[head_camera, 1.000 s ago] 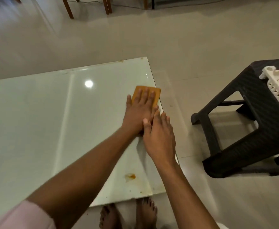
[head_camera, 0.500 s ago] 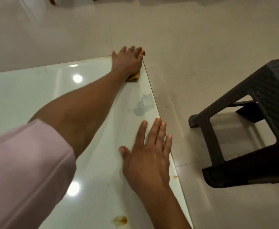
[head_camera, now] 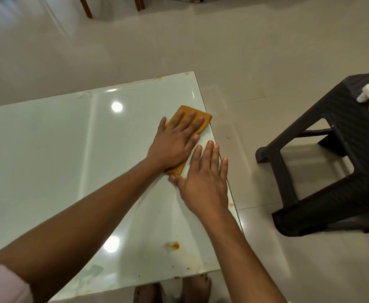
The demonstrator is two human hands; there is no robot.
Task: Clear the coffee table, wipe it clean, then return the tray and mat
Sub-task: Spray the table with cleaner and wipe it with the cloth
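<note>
A folded orange cloth (head_camera: 197, 119) and an orange stain (head_camera: 174, 245) are carried near the right edge of the glossy pale worktop (head_camera: 54, 162).

Soft, warm indoor light falls from overhead, and I see two round lamp reflections glaring on the glossy table (head_camera: 48, 149), one far and one near. My view is dim toward the corners. The top left of the floor (head_camera: 266, 51) smears with motion blur, and the wide lens bends the table's edges. A dark stool (head_camera: 332, 171) casts a faint shadow on the tiles. The near sleeve (head_camera: 2, 283) is out of focus.
</note>
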